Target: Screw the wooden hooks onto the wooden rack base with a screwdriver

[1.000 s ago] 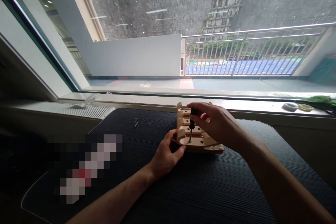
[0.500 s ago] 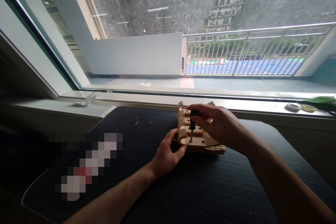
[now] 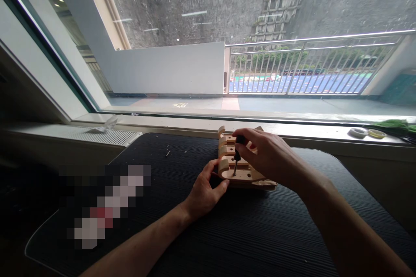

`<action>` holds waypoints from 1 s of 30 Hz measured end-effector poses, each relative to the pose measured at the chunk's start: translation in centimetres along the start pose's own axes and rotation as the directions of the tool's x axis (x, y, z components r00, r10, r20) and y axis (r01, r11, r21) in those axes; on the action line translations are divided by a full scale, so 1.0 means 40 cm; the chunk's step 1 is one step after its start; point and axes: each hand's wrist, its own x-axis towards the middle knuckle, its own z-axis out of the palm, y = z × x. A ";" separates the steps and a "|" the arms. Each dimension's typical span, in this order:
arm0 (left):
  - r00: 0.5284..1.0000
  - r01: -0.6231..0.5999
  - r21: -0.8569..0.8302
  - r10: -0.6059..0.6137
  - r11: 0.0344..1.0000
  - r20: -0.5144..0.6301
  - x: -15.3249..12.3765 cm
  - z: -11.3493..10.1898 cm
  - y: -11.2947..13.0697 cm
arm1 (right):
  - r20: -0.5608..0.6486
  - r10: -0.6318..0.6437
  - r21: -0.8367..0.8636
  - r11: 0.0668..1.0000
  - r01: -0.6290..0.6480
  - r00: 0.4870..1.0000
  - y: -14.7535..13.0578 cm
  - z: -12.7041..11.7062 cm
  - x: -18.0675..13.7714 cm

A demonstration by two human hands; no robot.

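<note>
A wooden rack of several hook-ended slats (image 3: pixel 242 175) lies on the dark table, with dark holes along the slats. My right hand (image 3: pixel 256 145) grips a screwdriver (image 3: pixel 238 151) by its black handle. Its shaft slants slightly and the tip meets a hole near the hooked end of the closest slat; a screw head there is too small to make out. Against the rack's left front corner, my left hand (image 3: pixel 208 188) is closed, thumb at the front edge and fingers round the hooked side. My right hand covers part of the rack's right side.
Small metal pieces (image 3: pixel 168 153) are scattered on the table (image 3: pixel 182 147) to the left. A blurred-out patch (image 3: pixel 112 205) covers something at the left. On the window sill lie rolls of tape (image 3: pixel 360 133), a green bundle (image 3: pixel 391 127) and crumpled clear plastic (image 3: pixel 107 124).
My right hand has turned the screwdriver a little, and its handle now leans more to the right. The left hand stays on the rack. The whole view has shifted slightly.
</note>
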 end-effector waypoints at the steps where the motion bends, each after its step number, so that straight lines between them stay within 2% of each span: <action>1: 1.000 0.000 0.001 0.000 1.000 -0.001 0.000 0.000 -0.001 | 0.014 -0.010 0.025 1.000 0.010 1.000 0.001 0.000 -0.001; 7: 1.000 0.011 -0.007 -0.011 1.000 -0.001 0.000 0.000 -0.002 | 0.009 -0.013 0.122 0.992 0.012 1.000 0.009 0.001 -0.001; 20: 1.000 -0.018 -0.005 0.018 1.000 -0.004 0.001 0.001 -0.004 | -0.018 0.008 0.048 0.999 -0.007 1.000 0.004 0.006 0.001; 25: 1.000 0.004 0.008 -0.004 1.000 0.005 0.000 -0.001 -0.002 | -0.027 -0.064 0.143 0.987 0.067 0.998 0.002 -0.002 0.000; 30: 1.000 0.022 0.024 -0.022 0.999 0.007 0.001 -0.001 -0.001 | -0.012 -0.054 0.177 0.983 0.055 0.998 0.005 -0.009 0.000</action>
